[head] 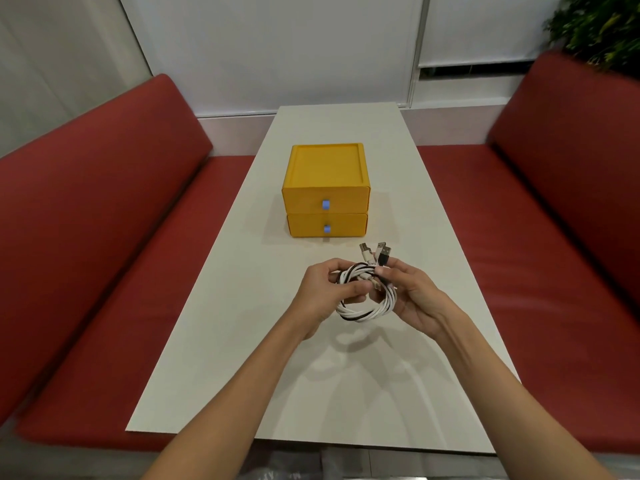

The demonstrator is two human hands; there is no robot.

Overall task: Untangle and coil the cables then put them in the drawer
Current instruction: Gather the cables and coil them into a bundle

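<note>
The cables [367, 308], white ones and at least one dark one wound together into a rough coil, hang in the air just below the centre of the frame, held between both hands above the surface [214, 341]. The lower loop of the coil droops free beneath the fingers, and its shadow falls on the surface underneath. Three USB plugs [376, 254], two pale and one black, stick up out of the top of the bundle towards the drawer unit.

The left hand [320, 292] grips the left side of the coil, fingers curled round the strands and thumb across the top. The right hand [414, 297] holds the right side, its thumb and forefinger pinching the cables just under the plugs while the other fingers curve behind the loop.

Above the hands in the frame, near the middle of the surface, stands a yellow drawer unit [325, 168] with a recessed top. It has two drawers, the upper drawer [304, 202] and the lower drawer [304, 225], both closed, each with a small blue pull [325, 204] at the centre of its front. The unit is near the cables but not touching them.

The surface is a long pale tabletop running away towards a white wall. A red upholstered bench [104, 202] flanks it at the left of the frame and another [554, 202] at the right. In the upper right corner green plant leaves [602, 26] show above the backrest.
</note>
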